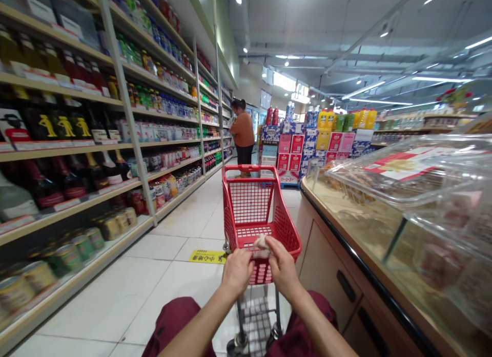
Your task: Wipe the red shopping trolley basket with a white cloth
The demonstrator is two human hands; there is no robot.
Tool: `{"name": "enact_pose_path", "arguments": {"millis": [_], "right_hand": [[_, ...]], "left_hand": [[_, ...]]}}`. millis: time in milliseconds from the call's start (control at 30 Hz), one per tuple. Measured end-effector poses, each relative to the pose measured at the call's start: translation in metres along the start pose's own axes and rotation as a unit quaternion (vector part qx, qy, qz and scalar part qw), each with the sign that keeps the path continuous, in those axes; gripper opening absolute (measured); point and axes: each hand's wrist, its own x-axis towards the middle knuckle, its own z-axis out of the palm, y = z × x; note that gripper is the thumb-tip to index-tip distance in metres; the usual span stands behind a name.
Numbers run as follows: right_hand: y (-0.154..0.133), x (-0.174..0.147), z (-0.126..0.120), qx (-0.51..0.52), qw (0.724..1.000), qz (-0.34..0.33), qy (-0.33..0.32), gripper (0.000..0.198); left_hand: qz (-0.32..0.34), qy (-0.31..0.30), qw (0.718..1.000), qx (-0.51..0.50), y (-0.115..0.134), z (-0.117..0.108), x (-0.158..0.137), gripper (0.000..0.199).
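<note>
Two hands pinch a pale wad between them at the red cart's near end.

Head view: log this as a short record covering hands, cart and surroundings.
Cart: red, directly ahead
Left hand: curled at the cart's near end
Right hand: fingers at a pale crumpled item, identity unclear
Left side: shelves of bottles and cans
Right side: counter bearing clear packages
Beyond: person in orange top, stacked cartons
</note>
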Motion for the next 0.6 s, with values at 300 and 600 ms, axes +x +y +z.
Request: {"name": "enact_pose_path", "arguments": {"millis": [300,600], "right_hand": [[0.026,-0.087,0.035,-0.153,0.962,-0.064,-0.215,0.058],[0.022,-0.063,0.011,-0.128,0.988,-0.064,-0.055,0.05]], "left_hand": [[-0.015,-0.004,0.991,-0.131,-0.028,0.012,0.005,0.055],[0.028,0.022,0.995,-0.096,-0.02,0.009,-0.002,0.05]]}}
